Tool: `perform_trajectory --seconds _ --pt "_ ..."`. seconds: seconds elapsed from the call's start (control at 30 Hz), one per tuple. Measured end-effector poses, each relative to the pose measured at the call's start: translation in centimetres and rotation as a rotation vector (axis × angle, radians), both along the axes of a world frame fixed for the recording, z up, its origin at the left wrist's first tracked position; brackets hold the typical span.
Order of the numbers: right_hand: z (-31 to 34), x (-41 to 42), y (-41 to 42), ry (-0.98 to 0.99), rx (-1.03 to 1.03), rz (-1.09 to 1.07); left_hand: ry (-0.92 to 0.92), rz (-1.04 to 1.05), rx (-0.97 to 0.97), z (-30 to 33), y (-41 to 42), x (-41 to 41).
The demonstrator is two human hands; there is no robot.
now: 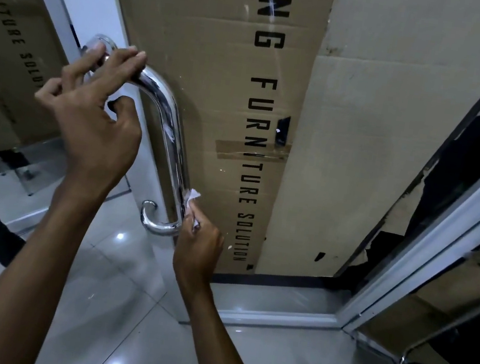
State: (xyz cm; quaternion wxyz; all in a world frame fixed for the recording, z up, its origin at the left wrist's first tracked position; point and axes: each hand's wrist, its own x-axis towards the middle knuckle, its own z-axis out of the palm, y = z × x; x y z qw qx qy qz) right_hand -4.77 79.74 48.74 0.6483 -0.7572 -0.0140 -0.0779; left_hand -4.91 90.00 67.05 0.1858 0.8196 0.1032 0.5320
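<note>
A chrome pull handle (pixel 170 141) runs down the edge of a glass door (pixel 232 94). My left hand (pixel 99 119) holds the handle's upper bend, with two fingers over the bar and the thumb below it. Near the handle's lower bend, my right hand (pixel 198 247) pinches a small white tissue (pixel 191 198) and presses it against the bar. A smeared patch shows on the bar halfway down.
Brown cardboard (pixel 347 135) printed "FURNITURE SOLUTION" covers the space behind the glass. A metal door frame (pixel 440 241) slants at the right. Glossy grey floor tiles (pixel 123 304) lie below. A second cardboard panel (pixel 4 71) stands at the left.
</note>
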Motion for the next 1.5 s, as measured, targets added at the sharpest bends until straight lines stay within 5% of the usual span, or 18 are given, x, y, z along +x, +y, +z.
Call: perform_trajectory --seconds 0.4,0.53,1.5 --pt "-3.5 0.4 -0.2 0.166 -0.046 0.037 -0.016 -0.023 0.024 0.0 0.2 -0.3" --pt "-3.8 0.5 0.5 0.139 0.024 -0.003 -0.016 -0.013 0.021 -0.1 0.2 -0.2" --pt "-6.4 0.6 3.2 0.852 0.598 -0.032 -0.02 -0.06 0.068 -0.8 1.4 0.0"
